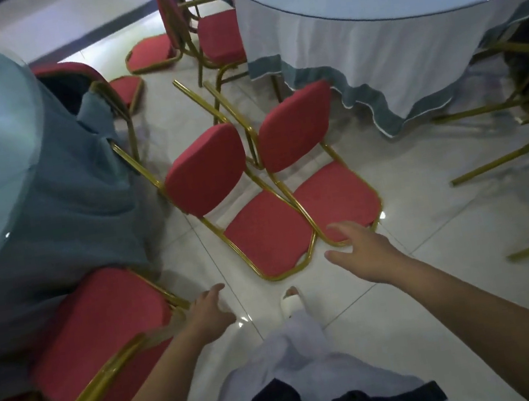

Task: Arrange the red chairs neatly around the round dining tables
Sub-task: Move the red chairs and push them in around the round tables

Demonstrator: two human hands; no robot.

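Red-cushioned, gold-framed metal chairs (261, 235) lie toppled side by side just beyond the right hand (364, 254), fingers spread, empty. Left hand (210, 315), fingers relaxed and empty, hovers beside another red chair (103, 327).

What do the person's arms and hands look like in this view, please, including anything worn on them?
The left arm and right arm are bare to the frame's edge, with no sleeves showing. The left hand and right hand wear no gloves, and no watch or bracelet is visible on either wrist.
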